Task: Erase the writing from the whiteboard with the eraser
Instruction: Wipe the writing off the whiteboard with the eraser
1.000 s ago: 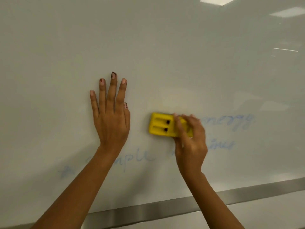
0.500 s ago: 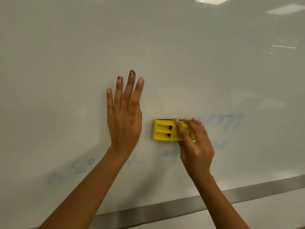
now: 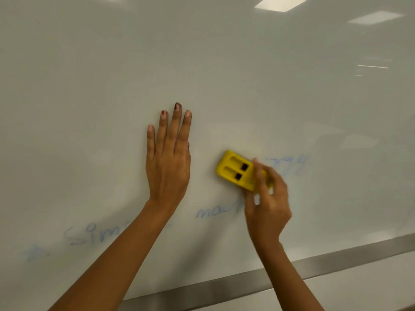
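Left hand (image 3: pixel 167 167) pressed flat, fingers straight, on glossy whiteboard (image 3: pixel 89 86); right hand (image 3: pixel 267 205) pinches blocky yellow plastic eraser (image 3: pixel 235 170), tilted over faint blue writing (image 3: pixel 211 213).

Eraser (image 3: pixel 235 170): yellow oblong block with two long slots and dark openings; lying flat against the whiteboard (image 3: pixel 202 63), tilting down to the right, with the right hand (image 3: pixel 267 205) gripping its right end.
Writing (image 3: pixel 89 234): faint blue handwriting, partly hidden; "Sim" is showing at lower left, "ma" just below the eraser, and a few blurred letters to the right of the eraser.
Whiteboard: glossy white, standing upright and reflecting ceiling lights.
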